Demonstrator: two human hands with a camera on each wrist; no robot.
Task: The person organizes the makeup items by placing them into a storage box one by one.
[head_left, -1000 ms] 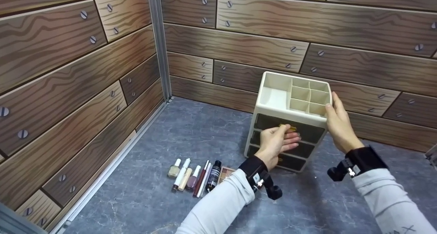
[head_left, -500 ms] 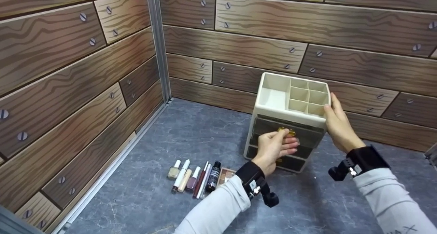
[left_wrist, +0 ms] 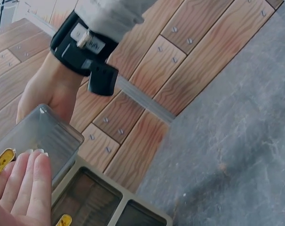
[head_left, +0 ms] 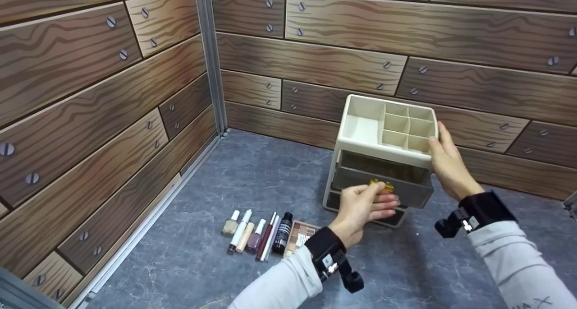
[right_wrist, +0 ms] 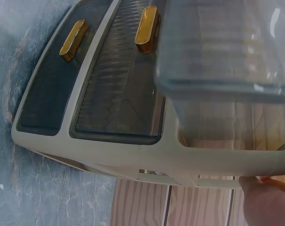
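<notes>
At left, side by side on the blue-grey marbled floor (head_left: 279,173): a row of small bottles and slim tubes (head_left: 254,242), then a black cylindrical bottle (head_left: 282,237), then a flat palette of pinkish-brown pans (head_left: 299,233). Palette partly hidden by a light grey sleeve (head_left: 279,277); cannot tell whether touching. Possible trouble there: a nudged palette or a rolling black bottle, from a longer, low pull toward the near side.

Farther right, the left hand (head_left: 358,208): thumb and index finger pinching a small gold-coloured handle (head_left: 389,187), other fingers extended below. Possible slip, from so narrow a hold. Behind the handle, a smoky translucent plastic drawer (head_left: 356,177), partly out toward the near side from the top bay of an upright cream plastic organizer (head_left: 383,146), right of the row. Possible sagging or dropping out, from too long a pull without support beneath.

Rightmost, the right hand (head_left: 450,164): fingers straight against the organizer's right wall. Possible twist or nearward tip of the organizer, from too light a press there.
</notes>
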